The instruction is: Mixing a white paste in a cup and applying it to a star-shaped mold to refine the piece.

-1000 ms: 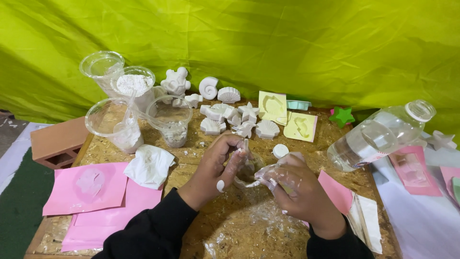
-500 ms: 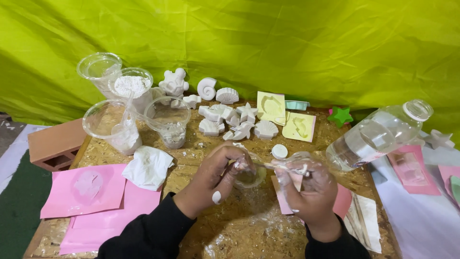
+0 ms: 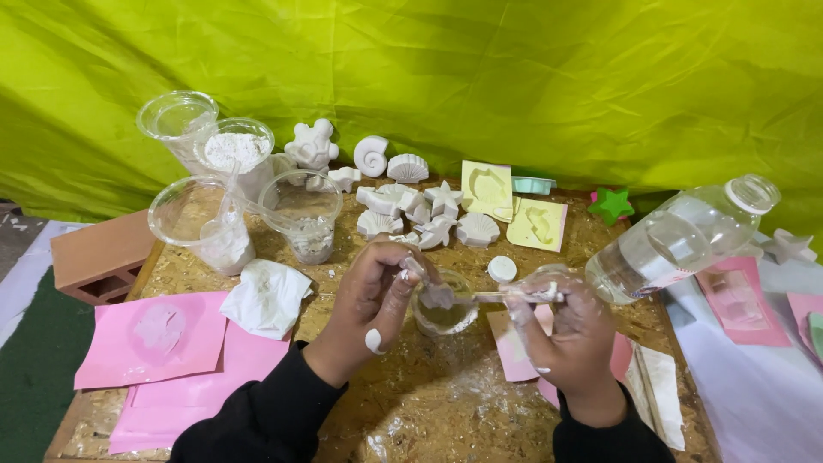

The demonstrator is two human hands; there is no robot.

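Head view: I see the chipboard table (image 3: 257, 411) under a lime-green backdrop (image 3: 514, 77). At 3 o'clock a clear water bottle (image 3: 677, 240) lies tilted. White plaster casts (image 3: 420, 214) cluster at 12 o'clock, powder cups (image 3: 231, 154) at 10. At centre, my left hand (image 3: 377, 300) curls around a small clear cup (image 3: 444, 304). My right hand (image 3: 566, 330), fingers pinched together, clamps a clear spoon (image 3: 501, 295) whose tip sits in the cup.

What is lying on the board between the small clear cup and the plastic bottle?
In the head view, a white bottle cap lies between the small clear cup and the plastic bottle.
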